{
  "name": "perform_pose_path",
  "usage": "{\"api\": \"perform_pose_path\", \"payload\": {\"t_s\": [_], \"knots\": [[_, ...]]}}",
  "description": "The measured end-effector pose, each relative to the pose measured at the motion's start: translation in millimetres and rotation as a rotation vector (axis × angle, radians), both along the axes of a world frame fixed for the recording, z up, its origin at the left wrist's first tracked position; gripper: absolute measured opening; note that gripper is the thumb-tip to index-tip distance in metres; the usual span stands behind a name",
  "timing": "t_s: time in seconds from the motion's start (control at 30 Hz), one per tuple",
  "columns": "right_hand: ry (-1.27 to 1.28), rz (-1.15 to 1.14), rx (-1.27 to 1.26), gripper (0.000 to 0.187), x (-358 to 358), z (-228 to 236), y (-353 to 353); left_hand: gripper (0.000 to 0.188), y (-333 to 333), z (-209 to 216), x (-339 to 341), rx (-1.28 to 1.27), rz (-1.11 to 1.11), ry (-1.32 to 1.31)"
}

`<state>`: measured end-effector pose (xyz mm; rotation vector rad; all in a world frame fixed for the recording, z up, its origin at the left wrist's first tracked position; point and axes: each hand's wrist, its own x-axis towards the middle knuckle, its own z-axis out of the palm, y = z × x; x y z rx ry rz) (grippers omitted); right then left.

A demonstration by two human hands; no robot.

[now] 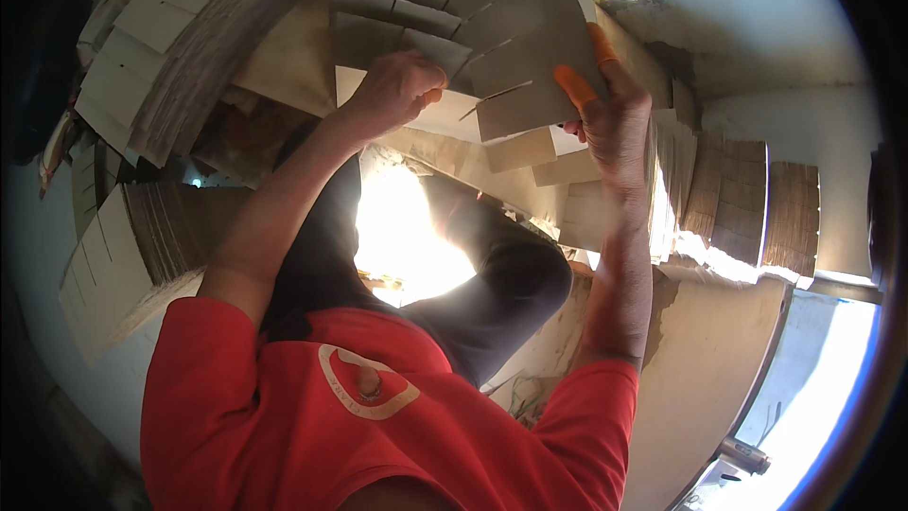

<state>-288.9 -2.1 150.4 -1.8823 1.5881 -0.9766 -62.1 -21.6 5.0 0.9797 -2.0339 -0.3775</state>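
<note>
My right hand point(617, 123), with orange finger covers on thumb and finger, grips the near right edge of a grey cardboard sheet point(534, 33). Several slits run in from the sheet's left side, and it is held tilted above the work surface. Left of it, my left hand point(402, 90) is closed, with an orange cover at a fingertip. Whatever those fingers may hold is hidden. It lies over the near end of a row of overlapping slotted cardboard pieces point(369, 8). More loose cardboard pieces point(523, 150) lie beneath the sheet's near edge.
Tall stacks of slotted cardboard point(156, 43) stand at the far left, and another stack point(109, 251) sits lower left. Along the right are further cardboard bundles point(738, 191) beside a wall. Bright light falls between my legs. A metallic cylinder point(745, 455) lies at lower right.
</note>
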Motion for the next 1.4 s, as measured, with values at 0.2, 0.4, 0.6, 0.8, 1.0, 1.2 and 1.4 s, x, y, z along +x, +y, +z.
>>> {"api": "perform_pose_path", "payload": {"t_s": [0.2,0.4,0.6,0.8,1.0,1.2,1.4], "knots": [[-0.018,-0.017,-0.072,0.053,-4.8,-14.1,10.5,0.012,1.3,-1.1,1.4,0.007,-0.033,0.003],[0.006,0.033,-0.061,0.052,-8.0,-19.8,2.0,0.012,3.1,3.5,0.4,0.014,-0.02,-0.009],[0.038,0.11,0.025,0.052,8.4,0.3,-9.1,0.01,-1.7,-0.3,-1.4,0.021,-0.021,-0.017],[0.127,0.195,0.02,0.052,13.0,-45.4,-20.3,0.009,-4.3,-0.1,-3.6,0.042,-0.006,-0.004],[0.134,0.215,-0.075,0.054,6.9,-83.6,-19.2,0.01,-6.9,-2.1,-3.7,0.031,-0.002,0.005],[0.192,0.217,-0.186,0.056,6.3,-82.0,-12.3,0.01,-7.6,-0.6,-3.6,0.051,-0.021,0.01],[0.277,0.15,-0.2,0.039,10.5,-86.0,-15.4,0.01,-11.4,-0.4,-4.9,0.003,-0.014,-0.004]]}}
